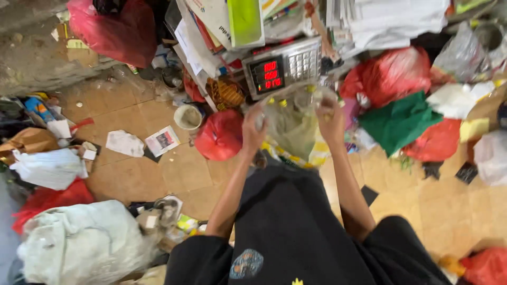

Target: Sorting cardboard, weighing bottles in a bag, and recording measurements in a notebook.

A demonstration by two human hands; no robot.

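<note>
Two outstretched hands: left hand point(253, 129), right hand point(331, 120)

Bare tiled floor point(174, 174) opens to the left of the arms, reaching past a white cup point(187, 117) and loose papers point(125, 143); a hand could pass there. Another free patch of tile lies near right. Straight ahead the way is blocked: a digital scale point(282, 67) stands just beyond the left hand point(252, 132) and right hand point(331, 122), with stacked papers point(396, 21) behind it. A red bag point(221, 136) crowds the left hand's outer side. Red bags point(391, 74) and green cloth point(398, 122) fill the far right.
</note>
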